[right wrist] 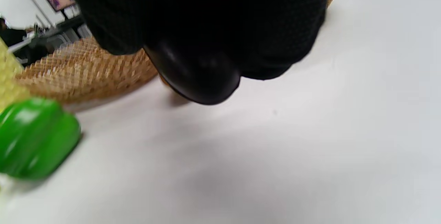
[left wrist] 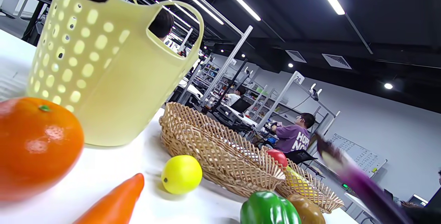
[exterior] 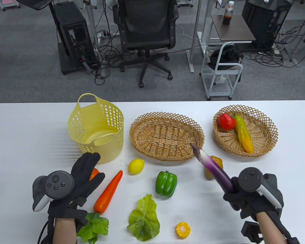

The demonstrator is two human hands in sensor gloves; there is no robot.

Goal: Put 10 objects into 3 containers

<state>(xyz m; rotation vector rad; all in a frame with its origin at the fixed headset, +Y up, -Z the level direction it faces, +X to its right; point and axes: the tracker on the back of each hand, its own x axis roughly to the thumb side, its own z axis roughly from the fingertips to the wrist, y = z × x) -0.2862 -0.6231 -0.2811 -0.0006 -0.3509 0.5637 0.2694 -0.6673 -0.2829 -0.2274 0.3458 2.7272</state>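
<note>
My right hand (exterior: 240, 194) grips a purple eggplant (exterior: 213, 169) by its thick end and holds it above the table, its tip pointing toward the middle wicker basket (exterior: 142, 127). My left hand (exterior: 85, 172) is open, fingers spread over an orange (exterior: 94, 173), in front of the yellow plastic basket (exterior: 97, 127). The right wicker basket (exterior: 265, 127) holds a tomato (exterior: 226, 121) and a corn cob (exterior: 244, 133). On the table lie a carrot (exterior: 108, 192), a lemon (exterior: 136, 166), a green pepper (exterior: 166, 183), a lettuce leaf (exterior: 144, 219), a corn slice (exterior: 183, 230) and a leafy green (exterior: 94, 227).
A brownish-yellow pepper (exterior: 216, 162) sits on the table behind the eggplant. The left wrist view shows the orange (left wrist: 36, 144), carrot (left wrist: 113, 203) and lemon (left wrist: 181, 174) close by. The table's front edge is near my wrists.
</note>
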